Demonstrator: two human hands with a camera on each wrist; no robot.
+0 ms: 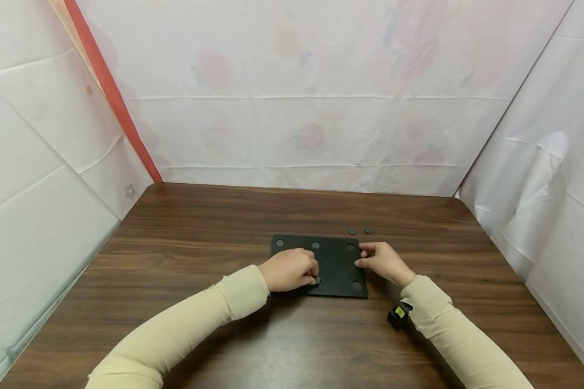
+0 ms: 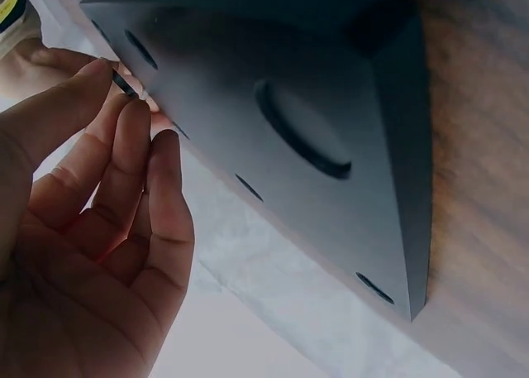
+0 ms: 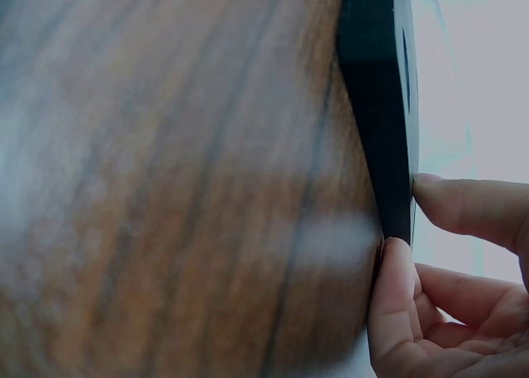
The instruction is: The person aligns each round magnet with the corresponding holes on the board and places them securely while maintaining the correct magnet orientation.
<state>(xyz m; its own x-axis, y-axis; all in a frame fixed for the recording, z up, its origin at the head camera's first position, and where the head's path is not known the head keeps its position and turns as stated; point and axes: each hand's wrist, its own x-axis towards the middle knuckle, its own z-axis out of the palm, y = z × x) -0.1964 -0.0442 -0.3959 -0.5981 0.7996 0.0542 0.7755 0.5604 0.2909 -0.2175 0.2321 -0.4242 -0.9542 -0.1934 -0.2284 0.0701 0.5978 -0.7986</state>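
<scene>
A flat black rectangular board [image 1: 338, 265] with round recesses along its edges lies on the table. My left hand [image 1: 291, 269] is over its left half, close above the front middle recess. Between thumb and fingertips it pinches a small dark disc [image 2: 124, 83], tilted on edge in the left wrist view. At the board's right edge, my right hand [image 1: 385, 263] holds the side, thumb [image 3: 467, 208] against the upper face and a finger lower at the edge. The left forearm and hand hide the board's front left part.
Two loose dark discs, one [image 1: 352, 232] beside the other [image 1: 367, 231], lie on the wooden table [image 1: 199, 216] behind the board's back right corner. A black wrist device [image 1: 399, 314] sits at the right cuff. Pale printed curtains [image 1: 292, 129] enclose the table at back and sides.
</scene>
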